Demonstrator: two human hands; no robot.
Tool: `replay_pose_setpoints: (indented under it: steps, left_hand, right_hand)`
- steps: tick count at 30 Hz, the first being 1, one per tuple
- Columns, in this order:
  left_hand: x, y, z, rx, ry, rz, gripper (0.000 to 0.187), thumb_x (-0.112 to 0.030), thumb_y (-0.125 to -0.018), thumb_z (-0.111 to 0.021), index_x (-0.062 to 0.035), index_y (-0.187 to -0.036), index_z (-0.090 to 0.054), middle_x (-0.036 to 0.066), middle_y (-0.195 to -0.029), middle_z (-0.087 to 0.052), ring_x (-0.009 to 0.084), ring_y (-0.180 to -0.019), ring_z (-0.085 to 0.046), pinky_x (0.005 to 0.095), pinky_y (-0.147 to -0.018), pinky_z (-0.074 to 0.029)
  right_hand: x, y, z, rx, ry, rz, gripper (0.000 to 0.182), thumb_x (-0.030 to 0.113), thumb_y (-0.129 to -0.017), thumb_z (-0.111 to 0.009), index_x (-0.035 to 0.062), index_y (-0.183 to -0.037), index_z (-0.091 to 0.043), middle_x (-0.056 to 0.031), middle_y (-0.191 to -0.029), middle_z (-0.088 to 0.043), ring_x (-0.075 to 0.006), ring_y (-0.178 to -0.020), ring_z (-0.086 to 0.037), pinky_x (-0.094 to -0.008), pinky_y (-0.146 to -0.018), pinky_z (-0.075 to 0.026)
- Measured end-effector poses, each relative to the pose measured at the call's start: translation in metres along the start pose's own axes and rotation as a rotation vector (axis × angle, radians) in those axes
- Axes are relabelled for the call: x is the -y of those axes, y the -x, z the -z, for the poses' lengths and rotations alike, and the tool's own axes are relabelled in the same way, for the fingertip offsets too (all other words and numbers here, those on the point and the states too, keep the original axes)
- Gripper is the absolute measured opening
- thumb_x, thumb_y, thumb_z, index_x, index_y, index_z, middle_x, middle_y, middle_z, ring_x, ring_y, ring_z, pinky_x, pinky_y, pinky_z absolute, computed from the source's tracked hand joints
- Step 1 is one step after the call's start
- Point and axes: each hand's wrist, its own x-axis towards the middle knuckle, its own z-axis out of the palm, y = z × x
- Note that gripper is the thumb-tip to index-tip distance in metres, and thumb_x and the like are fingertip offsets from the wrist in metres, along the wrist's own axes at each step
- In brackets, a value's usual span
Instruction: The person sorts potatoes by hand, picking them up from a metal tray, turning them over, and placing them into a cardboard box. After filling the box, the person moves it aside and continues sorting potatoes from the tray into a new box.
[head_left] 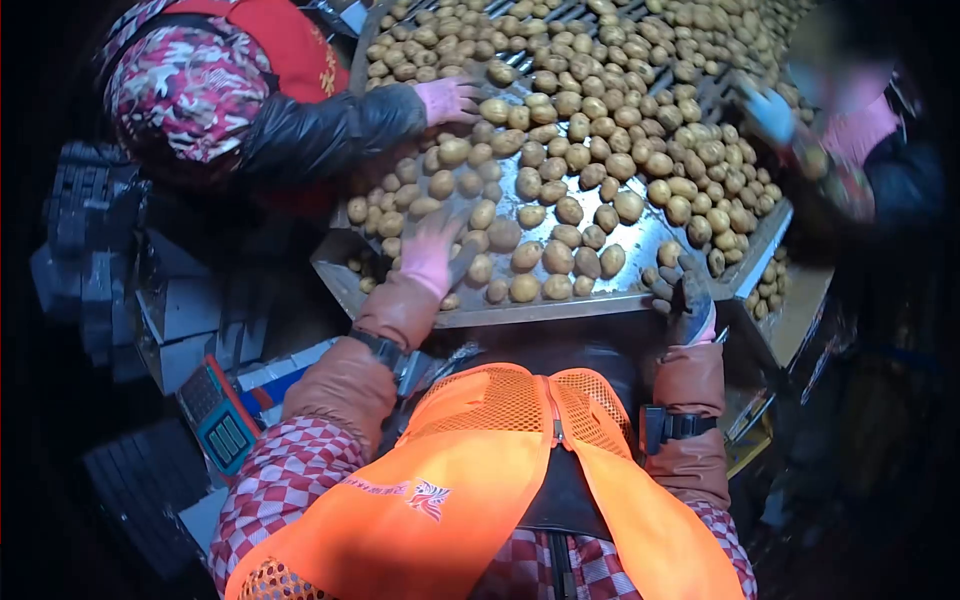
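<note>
Many potatoes (557,257) lie loose on a metal sorting table (640,235). My left hand (432,255), in a pink and grey glove, is over the potatoes near the table's front left edge. It is blurred by motion, but its fingers look spread. At the front right edge is my right hand (688,305), in a pink glove with dark grey fingers. Those fingers are apart and reach over the metal rim beside a few potatoes. I see nothing gripped in either hand, though the undersides of both are hidden.
A co-worker's pink-gloved hand (448,101) reaches in from the left. Another person's blurred gloved hand (769,115) is over the potatoes at the right. Stacked boxes (185,310) and a weighing scale (222,430) stand at the left. A side chute (775,290) holds more potatoes.
</note>
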Motion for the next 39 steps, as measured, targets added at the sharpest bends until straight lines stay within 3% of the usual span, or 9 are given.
replay_pose_setpoints:
  steps: [4,6,12,18,23,27,31,35,39]
  left_hand:
    - [0.021,0.026,0.013,-0.027,-0.141,0.195,0.049,-0.035,-0.08,-0.072,-0.0194,-0.125,-0.064,0.009,-0.128,-0.062,0.0307,-0.121,-0.055,0.0488,-0.103,-0.039]
    - [0.001,0.011,0.019,-0.096,-0.292,0.289,0.046,-0.032,-0.078,-0.072,-0.0189,-0.122,-0.066,0.009,-0.125,-0.063,0.03,-0.119,-0.057,0.0473,-0.101,-0.041]
    - [-0.075,-0.14,0.013,-0.001,0.133,-0.145,0.052,-0.041,-0.084,-0.069,-0.0178,-0.129,-0.062,0.014,-0.14,-0.053,0.0348,-0.131,-0.046,0.0513,-0.107,-0.038]
    - [-0.086,-0.14,-0.02,0.048,0.012,-0.477,0.054,-0.048,-0.085,-0.065,-0.0223,-0.132,-0.058,0.007,-0.14,-0.05,0.0329,-0.138,-0.038,0.0588,-0.107,-0.033]
    - [-0.016,-0.055,0.006,-0.051,-0.031,-0.323,0.043,-0.037,-0.086,-0.066,-0.021,-0.126,-0.063,0.01,-0.138,-0.052,0.0334,-0.129,-0.048,0.0572,-0.102,-0.038]
    - [0.026,-0.009,0.015,-0.055,0.0,-0.126,0.04,-0.03,-0.086,-0.065,-0.0163,-0.123,-0.064,0.014,-0.126,-0.061,0.034,-0.118,-0.057,0.0509,-0.097,-0.043]
    - [0.029,-0.019,0.029,-0.13,-0.063,0.315,0.031,-0.025,-0.088,-0.064,-0.0114,-0.115,-0.066,0.018,-0.111,-0.067,0.0368,-0.106,-0.063,0.0462,-0.095,-0.046]
    - [0.092,-0.012,-0.068,0.342,-0.215,0.543,0.033,-0.014,-0.085,-0.062,-0.0138,-0.118,-0.067,0.019,-0.119,-0.065,0.0377,-0.111,-0.062,0.0463,-0.099,-0.047]
    - [0.002,-0.021,0.014,0.097,-0.15,0.183,0.044,-0.009,-0.078,-0.064,-0.0173,-0.121,-0.066,0.016,-0.127,-0.062,0.0367,-0.12,-0.057,0.0457,-0.101,-0.046]
  right_hand:
    - [-0.01,-0.029,-0.007,0.011,0.128,0.002,0.045,0.02,-0.099,-0.06,0.0028,-0.139,-0.049,-0.0155,-0.116,-0.064,-0.0168,-0.089,-0.065,-0.0258,-0.071,-0.054]
    - [-0.053,-0.061,-0.01,-0.133,0.379,0.549,0.043,0.0,-0.096,-0.06,0.0025,-0.138,-0.053,-0.0101,-0.114,-0.062,-0.0142,-0.095,-0.062,-0.0285,-0.079,-0.054]
    - [-0.058,-0.023,-0.169,0.074,1.812,0.422,0.076,0.042,-0.081,-0.072,0.0221,-0.147,-0.042,-0.0165,-0.145,-0.044,-0.0386,-0.134,-0.044,-0.0574,-0.109,-0.036]
    - [-0.036,-0.023,-0.167,0.566,1.399,0.683,0.051,0.019,-0.08,-0.075,0.0157,-0.129,-0.062,-0.01,-0.126,-0.061,-0.0319,-0.121,-0.056,-0.0501,-0.104,-0.042]
    - [0.006,-0.077,-0.117,0.076,0.621,0.447,0.026,0.006,-0.094,-0.062,0.0048,-0.121,-0.066,-0.0064,-0.103,-0.065,-0.0131,-0.079,-0.057,-0.0273,-0.067,-0.048]
    - [-0.01,-0.152,-0.085,-0.227,1.218,0.825,0.052,0.018,-0.091,-0.071,0.0035,-0.138,-0.054,-0.0242,-0.13,-0.06,-0.0356,-0.12,-0.059,-0.0429,-0.103,-0.045]
    - [-0.056,-0.093,-0.155,-0.185,1.699,0.445,0.075,0.053,-0.086,-0.065,0.0274,-0.151,-0.04,-0.0243,-0.159,-0.025,-0.0424,-0.149,-0.021,-0.0672,-0.113,-0.023]
    - [-0.072,-0.032,-0.18,0.181,1.677,0.547,0.063,0.041,-0.091,-0.063,0.0168,-0.147,-0.046,-0.0188,-0.155,-0.035,-0.0409,-0.148,-0.023,-0.0646,-0.114,-0.025]
    - [-0.062,-0.039,-0.14,0.334,1.084,0.54,0.049,0.028,-0.089,-0.07,0.0111,-0.134,-0.06,-0.0208,-0.14,-0.054,-0.0387,-0.138,-0.043,-0.049,-0.115,-0.035]
